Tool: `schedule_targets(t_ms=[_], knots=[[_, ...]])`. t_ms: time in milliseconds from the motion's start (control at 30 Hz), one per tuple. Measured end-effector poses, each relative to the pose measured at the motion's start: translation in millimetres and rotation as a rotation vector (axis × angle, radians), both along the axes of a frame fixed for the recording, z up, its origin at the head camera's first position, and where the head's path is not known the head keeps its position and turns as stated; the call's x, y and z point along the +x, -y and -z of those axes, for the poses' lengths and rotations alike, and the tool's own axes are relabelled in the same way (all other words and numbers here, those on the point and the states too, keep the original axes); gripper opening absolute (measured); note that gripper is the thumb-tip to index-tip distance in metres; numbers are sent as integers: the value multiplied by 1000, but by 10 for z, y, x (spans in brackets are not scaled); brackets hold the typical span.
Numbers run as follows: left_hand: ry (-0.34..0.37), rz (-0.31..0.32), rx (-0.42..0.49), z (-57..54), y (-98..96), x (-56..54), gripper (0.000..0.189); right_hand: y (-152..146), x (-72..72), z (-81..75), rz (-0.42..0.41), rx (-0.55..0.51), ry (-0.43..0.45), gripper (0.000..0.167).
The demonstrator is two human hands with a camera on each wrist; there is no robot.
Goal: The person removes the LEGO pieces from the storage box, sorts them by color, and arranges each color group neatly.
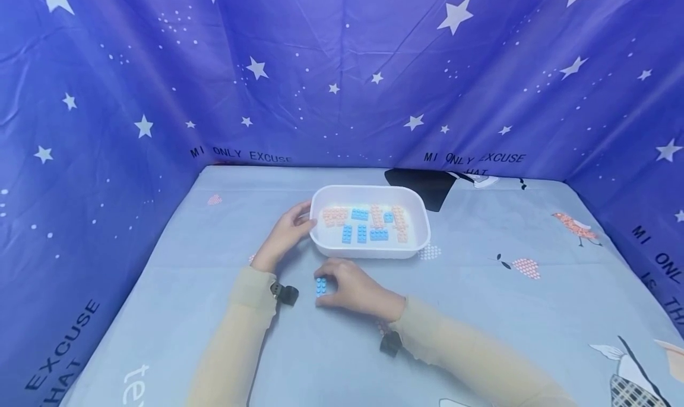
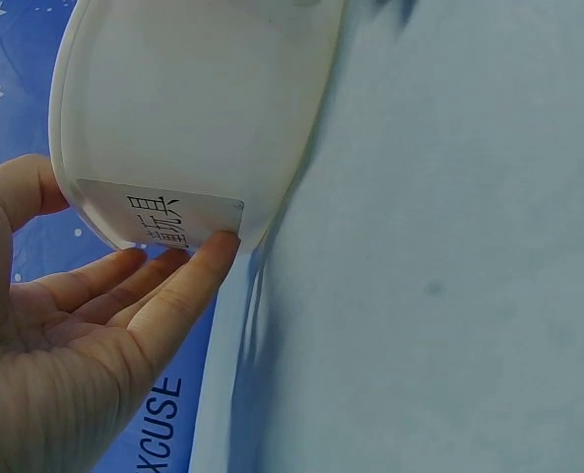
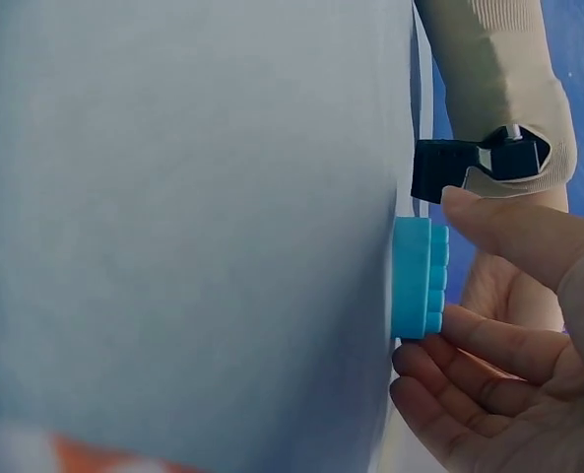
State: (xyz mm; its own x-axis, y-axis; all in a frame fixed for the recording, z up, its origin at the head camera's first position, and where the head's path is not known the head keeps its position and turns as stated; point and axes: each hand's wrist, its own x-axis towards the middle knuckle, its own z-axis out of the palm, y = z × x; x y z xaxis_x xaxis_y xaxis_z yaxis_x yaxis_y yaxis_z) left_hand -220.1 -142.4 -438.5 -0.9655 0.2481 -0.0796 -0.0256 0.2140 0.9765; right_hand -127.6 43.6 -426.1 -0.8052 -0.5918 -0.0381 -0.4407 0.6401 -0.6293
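left hand holds white tub | printed label on tub | pale blue cloth beside

Blue bricks — six; (one tub)

The left arm reached forward, and the left hand was set farther out than the right hand, its thumb parted from nearly straight fingers. The right arm slanted inward; that hand pointed left, thumb and lightly curved fingers apart.
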Motion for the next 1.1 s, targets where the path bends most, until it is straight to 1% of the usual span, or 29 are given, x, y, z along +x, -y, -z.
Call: schedule_targets(t_ms=[167, 267, 333, 400, 567, 633, 833, 1000, 1100], knots=[[4, -2, 7, -11, -9, 13, 60, -10, 6, -13, 2, -7, -22, 51], [11, 12, 6, -156, -24, 91, 61, -14, 5, -30, 5, 2, -38, 53], [14, 23, 4, -234, -33, 127, 61, -15, 4, -50, 8, 0, -46, 53], [21, 30, 2, -256, -32, 132, 61, -19, 5, -73, 10, -3, -57, 53], [15, 27, 13, -36, -6, 6, 60, -42, 2, -139, 8, -47, -66, 51], [0, 25, 7, -8, -7, -6, 60, -53, 2, -183, 12, -66, -60, 51], [-36, 24, 2, -23, -34, -8, 59, -83, -27, -325, 37, -76, -89, 52], [-22, 20, 5, -45, -26, 9, 59, -100, -55, -447, 64, -125, -100, 50], [-12, 20, 11, -44, -7, 25, 61, -116, -65, -492, 67, -151, -123, 47]])
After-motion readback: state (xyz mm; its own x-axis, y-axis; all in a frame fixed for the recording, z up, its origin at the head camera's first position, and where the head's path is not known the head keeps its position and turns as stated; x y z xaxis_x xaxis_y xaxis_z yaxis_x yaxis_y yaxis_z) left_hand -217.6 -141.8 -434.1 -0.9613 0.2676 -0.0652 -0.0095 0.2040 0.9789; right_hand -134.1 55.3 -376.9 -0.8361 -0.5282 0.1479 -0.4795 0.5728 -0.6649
